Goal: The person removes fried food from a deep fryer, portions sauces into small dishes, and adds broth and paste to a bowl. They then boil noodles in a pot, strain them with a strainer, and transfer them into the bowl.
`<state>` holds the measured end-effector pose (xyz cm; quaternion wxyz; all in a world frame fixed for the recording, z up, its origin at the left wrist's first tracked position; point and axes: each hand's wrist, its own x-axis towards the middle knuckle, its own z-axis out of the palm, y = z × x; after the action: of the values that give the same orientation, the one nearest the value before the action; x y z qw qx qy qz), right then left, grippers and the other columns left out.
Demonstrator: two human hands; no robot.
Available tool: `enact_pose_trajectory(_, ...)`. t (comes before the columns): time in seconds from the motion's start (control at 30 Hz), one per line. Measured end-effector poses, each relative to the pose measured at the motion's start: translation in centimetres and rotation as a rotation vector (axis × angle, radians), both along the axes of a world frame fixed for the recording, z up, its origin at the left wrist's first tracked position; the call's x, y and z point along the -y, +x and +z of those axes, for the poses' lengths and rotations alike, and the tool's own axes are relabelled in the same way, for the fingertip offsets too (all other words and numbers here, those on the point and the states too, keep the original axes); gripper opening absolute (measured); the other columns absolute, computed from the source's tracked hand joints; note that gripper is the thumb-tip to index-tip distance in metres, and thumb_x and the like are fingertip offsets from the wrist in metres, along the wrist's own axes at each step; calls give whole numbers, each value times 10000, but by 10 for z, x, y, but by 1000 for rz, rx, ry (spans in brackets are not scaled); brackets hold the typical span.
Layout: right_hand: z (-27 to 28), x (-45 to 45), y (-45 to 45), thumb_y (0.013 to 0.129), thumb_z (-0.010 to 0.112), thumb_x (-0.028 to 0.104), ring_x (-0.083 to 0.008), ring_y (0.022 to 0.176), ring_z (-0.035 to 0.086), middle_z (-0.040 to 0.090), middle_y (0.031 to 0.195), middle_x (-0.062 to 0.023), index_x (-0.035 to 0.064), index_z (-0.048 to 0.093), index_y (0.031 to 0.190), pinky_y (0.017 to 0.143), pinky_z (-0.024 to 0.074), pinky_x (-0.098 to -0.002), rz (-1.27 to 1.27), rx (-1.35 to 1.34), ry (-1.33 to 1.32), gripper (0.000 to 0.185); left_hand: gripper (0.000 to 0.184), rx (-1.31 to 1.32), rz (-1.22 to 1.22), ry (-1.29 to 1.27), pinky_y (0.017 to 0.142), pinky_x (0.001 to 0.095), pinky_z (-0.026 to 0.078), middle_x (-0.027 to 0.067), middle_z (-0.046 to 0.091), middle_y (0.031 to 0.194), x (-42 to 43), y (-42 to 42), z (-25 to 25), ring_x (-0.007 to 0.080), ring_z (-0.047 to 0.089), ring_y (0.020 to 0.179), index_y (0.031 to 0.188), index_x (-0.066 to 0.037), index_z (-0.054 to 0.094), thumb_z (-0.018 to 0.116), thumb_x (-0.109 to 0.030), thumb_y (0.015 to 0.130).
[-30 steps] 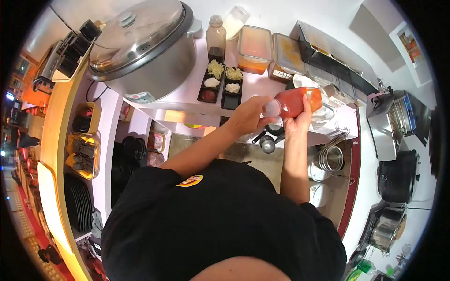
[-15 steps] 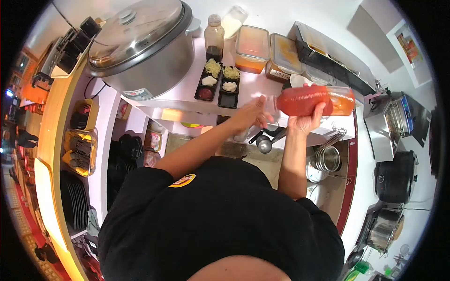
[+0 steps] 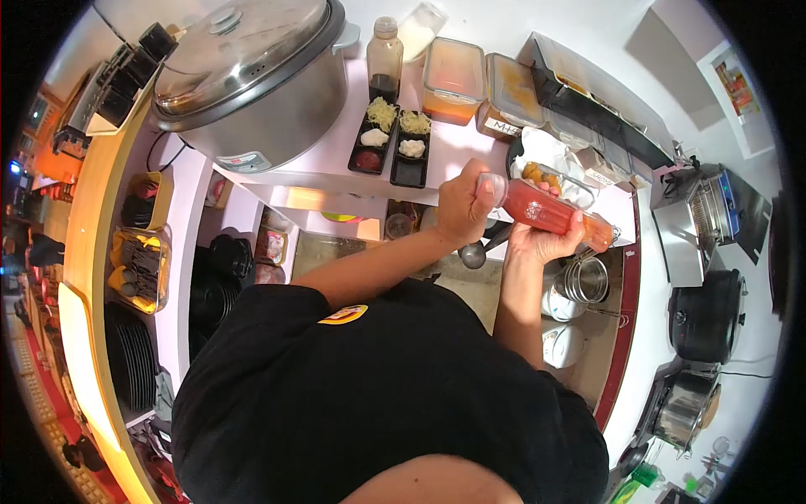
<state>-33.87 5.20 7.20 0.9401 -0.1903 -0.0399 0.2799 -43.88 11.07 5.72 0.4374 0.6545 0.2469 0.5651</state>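
My right hand [image 3: 544, 244] is wrapped around the body of a clear bottle [image 3: 541, 207] of red sauce, which lies tilted with its base low to the right. My left hand [image 3: 466, 203] is closed at the other end, its fingers on the bottle's clear cap [image 3: 492, 190]. Two black sectioned trays sit on the counter ahead. The left tray [image 3: 371, 139] contains shredded pale vegetable, a white dollop and red sauce. In the right tray [image 3: 410, 149] are shreds and a white dollop, and its nearest section shows bare.
A large rice cooker [image 3: 252, 92] fills the counter's left end. Behind the trays stand a bottle of dark liquid [image 3: 384, 63] and lidded containers [image 3: 453, 80]. A dish of fried pieces [image 3: 541, 176] sits behind the sauce bottle. A ladle [image 3: 473, 254] hangs below the counter edge.
The sauce bottle has come lower and nearer to me, its base tipping down. My left hand, blurred and beside the cap before, has closed on it. The fried pieces now show.
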Motion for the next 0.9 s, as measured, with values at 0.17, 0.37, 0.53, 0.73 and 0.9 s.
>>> enact_pose_trajectory(0.17,9,6,0,645,630,320,-305,817,514,507,828,-144,69,514,822,815,418,-496,62,52,32,328,491,53,-55,-59,436,348,368,125,446,512,5,0,-10,257,497,457,761,-44,452,394,-523,851)
enact_pose_trajectory(0.37,12,3,-3,669,596,322,-283,783,546,540,821,-118,8,484,919,779,446,-457,63,25,18,417,496,52,-46,-75,445,352,374,117,450,506,0,-3,-7,262,489,455,762,-30,462,430,-520,838)
enact_pose_trajectory(0.53,15,-5,-1,681,602,332,-288,759,574,544,811,-133,8,473,912,744,495,-391,-125,-48,-118,419,375,-108,-113,-35,503,373,399,139,498,590,-10,-9,16,298,518,534,855,-22,470,511,-393,831)
enact_pose_trajectory(0.73,26,-15,-1,697,604,318,-278,777,580,547,810,-128,17,458,932,742,504,-405,-221,-8,-154,409,224,-92,-125,-22,578,398,409,194,530,711,-13,-5,14,350,548,660,941,-25,442,471,-236,872)
enact_pose_trajectory(0.9,10,-19,7,689,610,264,-296,761,573,540,834,-132,61,427,973,731,507,-440,-213,9,-136,394,142,-101,-72,-19,573,423,408,200,539,712,-20,-1,4,384,545,672,926,-31,432,429,-158,861)
